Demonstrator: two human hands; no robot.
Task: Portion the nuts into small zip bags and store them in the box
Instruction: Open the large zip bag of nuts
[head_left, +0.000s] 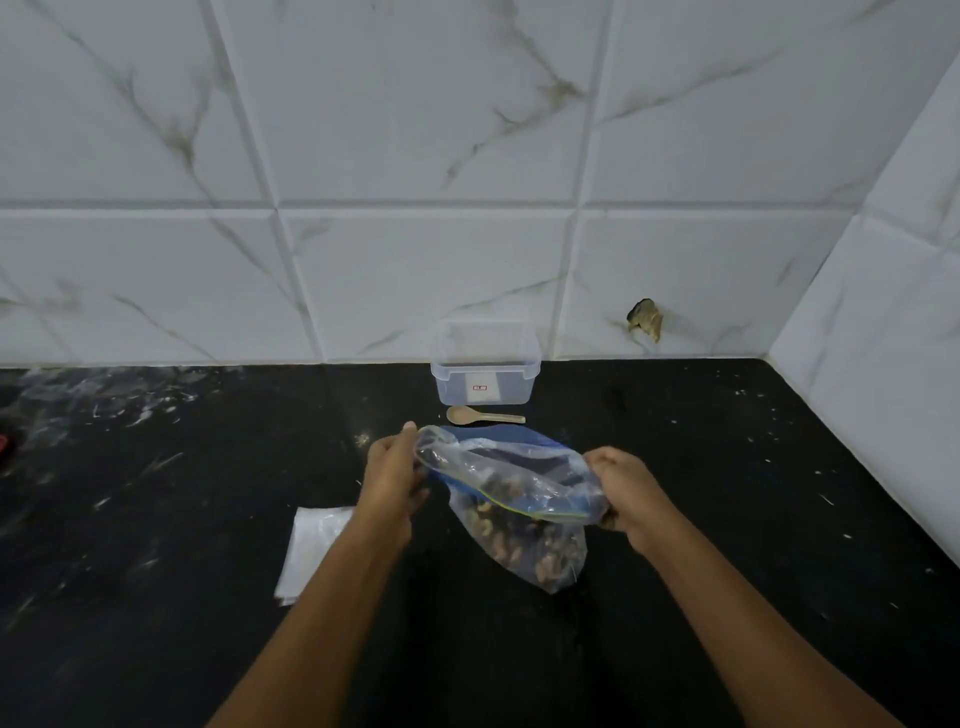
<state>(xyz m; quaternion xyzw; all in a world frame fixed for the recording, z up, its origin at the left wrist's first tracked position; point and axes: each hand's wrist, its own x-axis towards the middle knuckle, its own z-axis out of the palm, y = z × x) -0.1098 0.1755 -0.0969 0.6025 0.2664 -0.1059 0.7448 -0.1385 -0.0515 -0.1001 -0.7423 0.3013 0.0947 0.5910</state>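
In the head view, you hold the large clear plastic zip bag of brown nuts just above the black speckled stone counter, a little in front of you. Your left hand grips the left end of the bag's mouth with curled fingers, and your right hand pinches the right end in the same way. The blue zip strip is stretched between both hands, and the mouth looks partly open (how far it is open I cannot tell exactly). The nuts sit low in the bag, toward its bottom near you.

Behind the bag, the small beige wooden spoon lies flat on the counter, and just behind it the clear rectangular plastic box stands against the white marble-pattern tiled wall, with no lid on it and nothing that I can see inside. To your left, partly under your left forearm, lies a flat stack of small clear zip bags.

I judge that you are at the first step, opening the big bag; no small bag looks filled. The next move calls for a wide, stable mouth on the big bag, then one free hand for the spoon and one small bag opened beside it.
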